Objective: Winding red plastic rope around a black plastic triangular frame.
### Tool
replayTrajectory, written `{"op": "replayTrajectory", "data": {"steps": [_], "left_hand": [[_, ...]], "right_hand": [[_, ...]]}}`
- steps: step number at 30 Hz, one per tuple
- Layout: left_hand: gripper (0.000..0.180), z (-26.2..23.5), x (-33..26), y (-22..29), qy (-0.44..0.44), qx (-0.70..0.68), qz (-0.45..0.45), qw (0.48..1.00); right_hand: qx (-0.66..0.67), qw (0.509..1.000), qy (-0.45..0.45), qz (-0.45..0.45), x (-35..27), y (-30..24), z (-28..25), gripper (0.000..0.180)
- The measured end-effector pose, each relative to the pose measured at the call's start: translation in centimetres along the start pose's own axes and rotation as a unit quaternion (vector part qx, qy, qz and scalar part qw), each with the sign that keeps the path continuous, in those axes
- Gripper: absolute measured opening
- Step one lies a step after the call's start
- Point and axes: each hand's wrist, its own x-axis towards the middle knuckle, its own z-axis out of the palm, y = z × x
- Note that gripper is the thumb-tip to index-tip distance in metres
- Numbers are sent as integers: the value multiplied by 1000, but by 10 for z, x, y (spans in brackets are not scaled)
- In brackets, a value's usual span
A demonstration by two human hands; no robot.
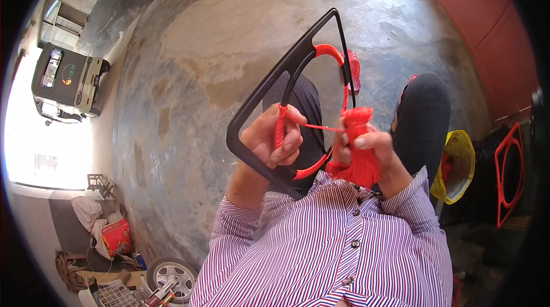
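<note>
Nearest the camera, at the lower centre of the frame, was the striped shirt [309,249] of the seated person. Above it, at the centre of the frame, the black frame [299,55] stood tilted over the lap, its inner ring partly covered in red at the top, on the near side and at the bottom. The left hand [263,143] had its fingers closed around the red wrapped section [281,126]; the right hand [375,149] gripped a red cord bundle [359,126], its fingers narrow about the middle. A single red strand [319,127] ran between the two hands and appeared taut. Principal risk, in this inspector's judgement: should the left fingers slacken while the strand was under pull, the turns could loosen or spread and leave gaps. Second, the loose ends hanging below the bundle could tangle or snag on the ring if it was passed through the opening. Third, the black frame, with no clamp visible, could swing if pulled unevenly. Whether the strand's end was secured could not be told. Farther out, a yellow-rimmed container [470,158] and a red frame [500,161] stood at the right of the frame, over the concrete floor [189,49]; a three-wheeled vehicle [63,80] showed at the upper left.
</note>
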Motion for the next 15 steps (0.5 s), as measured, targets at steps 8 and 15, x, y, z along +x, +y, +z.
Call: {"op": "replayTrajectory", "data": {"steps": [8, 15], "left_hand": [[49, 9, 5, 0, 16, 22, -22, 999], [52, 7, 4, -1, 2, 25, -18, 1000]], "right_hand": [[0, 996, -41, -83, -2, -18, -4, 30], [-49, 994, 5, -95, -7, -20, 1, 32]]}}
